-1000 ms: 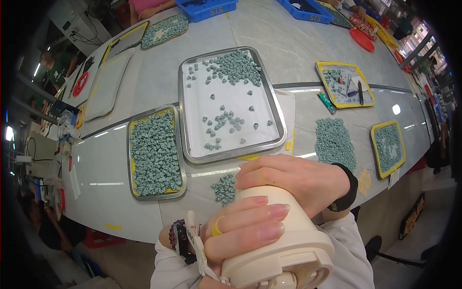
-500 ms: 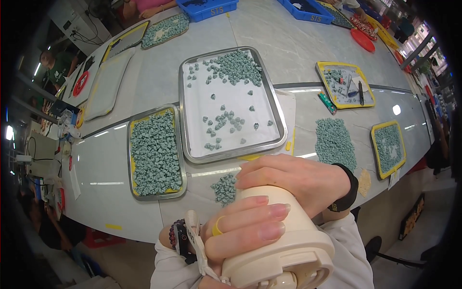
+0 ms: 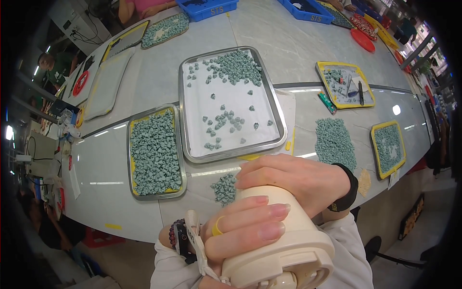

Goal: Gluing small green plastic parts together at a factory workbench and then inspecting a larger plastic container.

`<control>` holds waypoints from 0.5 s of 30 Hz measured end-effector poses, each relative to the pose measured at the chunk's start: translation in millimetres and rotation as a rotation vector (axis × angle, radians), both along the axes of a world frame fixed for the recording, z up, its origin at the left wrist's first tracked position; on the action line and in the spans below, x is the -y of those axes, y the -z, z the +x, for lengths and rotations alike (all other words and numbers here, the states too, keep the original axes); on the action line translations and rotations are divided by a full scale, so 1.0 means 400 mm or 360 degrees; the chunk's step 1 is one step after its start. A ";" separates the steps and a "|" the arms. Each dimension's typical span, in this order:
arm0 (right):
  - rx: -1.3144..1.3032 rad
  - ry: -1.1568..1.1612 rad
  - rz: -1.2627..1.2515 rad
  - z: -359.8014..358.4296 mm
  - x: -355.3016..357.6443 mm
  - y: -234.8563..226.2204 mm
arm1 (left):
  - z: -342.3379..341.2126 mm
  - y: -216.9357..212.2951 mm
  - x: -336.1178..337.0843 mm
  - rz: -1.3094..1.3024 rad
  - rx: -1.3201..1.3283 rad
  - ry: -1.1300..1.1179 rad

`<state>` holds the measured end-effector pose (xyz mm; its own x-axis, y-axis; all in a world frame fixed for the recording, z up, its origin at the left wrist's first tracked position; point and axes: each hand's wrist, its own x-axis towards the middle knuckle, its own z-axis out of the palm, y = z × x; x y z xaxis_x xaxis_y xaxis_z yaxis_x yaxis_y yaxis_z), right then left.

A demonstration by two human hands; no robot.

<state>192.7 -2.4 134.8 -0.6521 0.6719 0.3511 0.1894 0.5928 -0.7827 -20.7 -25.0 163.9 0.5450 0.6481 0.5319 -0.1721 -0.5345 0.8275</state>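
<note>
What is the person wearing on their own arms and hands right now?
Both arms are in white sleeves. The left hand has a yellow ring, a dark beaded bracelet at the wrist, a black band and a white strap beside it. The right hand has a black wristband. No gloves.

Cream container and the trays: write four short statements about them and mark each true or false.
1. Both hands grip the cream container. True: left hand on its side, right hand over its far end.
2. The large centre tray is packed full of green pieces. False: they are scattered on its white liner.
3. The smaller tray to its left is full of green pieces. True.
4. The loose green pile lies in a blue bin. False: it lies bare on the table.
</note>
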 end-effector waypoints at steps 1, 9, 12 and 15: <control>0.0003 -0.0003 -0.0006 0.000 0.001 -0.001 | -0.007 -0.008 0.000 -0.0091 -0.0049 0.0038; 0.0012 -0.0008 -0.0011 0.001 -0.002 0.000 | -0.007 -0.018 0.002 -0.0223 -0.0115 0.0047; 0.0003 -0.0011 -0.0006 0.000 -0.002 0.001 | -0.005 -0.016 0.004 -0.0142 -0.0123 0.0010; -0.0011 -0.0012 0.0005 -0.001 -0.002 0.004 | -0.006 -0.019 0.003 -0.0233 -0.0100 0.0056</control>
<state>192.4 -1.6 133.1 -0.6548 0.6658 0.3577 0.1795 0.5967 -0.7822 -23.3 -26.2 171.5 0.5977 0.6961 0.3977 -0.1341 -0.4022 0.9057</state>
